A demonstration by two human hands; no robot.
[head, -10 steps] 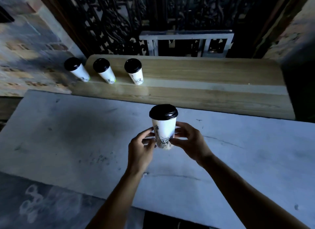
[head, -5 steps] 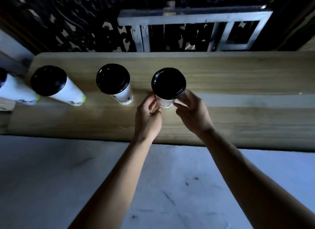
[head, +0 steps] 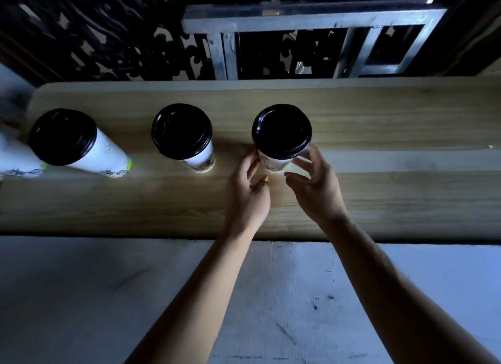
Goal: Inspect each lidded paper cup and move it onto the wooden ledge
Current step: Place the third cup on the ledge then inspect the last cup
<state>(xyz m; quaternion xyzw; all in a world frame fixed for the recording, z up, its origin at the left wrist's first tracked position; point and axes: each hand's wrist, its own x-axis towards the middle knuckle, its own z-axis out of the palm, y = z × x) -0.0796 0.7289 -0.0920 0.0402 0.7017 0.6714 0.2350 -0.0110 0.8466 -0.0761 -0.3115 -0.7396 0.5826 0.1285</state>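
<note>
Several white paper cups with black lids stand in a row on the wooden ledge (head: 393,119). The rightmost cup (head: 282,130) rests upright on the ledge between my hands. My left hand (head: 248,193) is at its left side, fingertips near or just touching the cup wall, thumb off it. On the cup's right is my right hand (head: 315,185), with fingers spread and thumb clear of the cup. To the left stand a second cup (head: 181,132) and a third cup (head: 65,137). Another cup (head: 13,160) is cut off by the left edge.
A grey scuffed tabletop (head: 81,296) lies below the ledge, under my forearms. Behind the ledge are a dark ornate metal screen (head: 108,33) and a grey metal frame (head: 311,19). The ledge's right half holds nothing.
I carried the cup from above the grey table to the ledge and set it down right of the row. My fingers have loosened from it since half a second ago.
</note>
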